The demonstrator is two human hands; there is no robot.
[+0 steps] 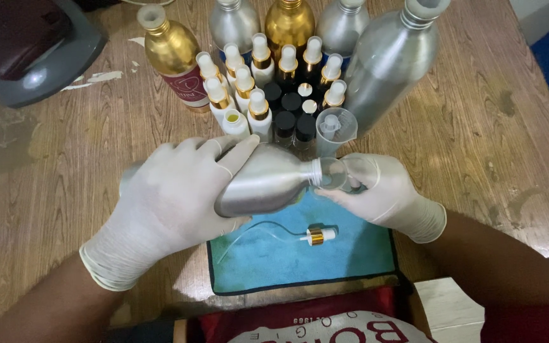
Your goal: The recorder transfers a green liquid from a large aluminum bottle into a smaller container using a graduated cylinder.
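Observation:
My left hand, in a white glove, grips a silver metal bottle tipped on its side, its open neck pointing right. The neck touches the rim of a small clear cup that my gloved right hand holds just above a blue cloth. On the cloth lies a gold and white spray pump with a thin clear tube.
Behind the hands stand several small spray bottles with white and gold caps, dark vials, a clear measuring cup, two gold bottles and tall silver bottles. A grey device sits far left on the wooden table.

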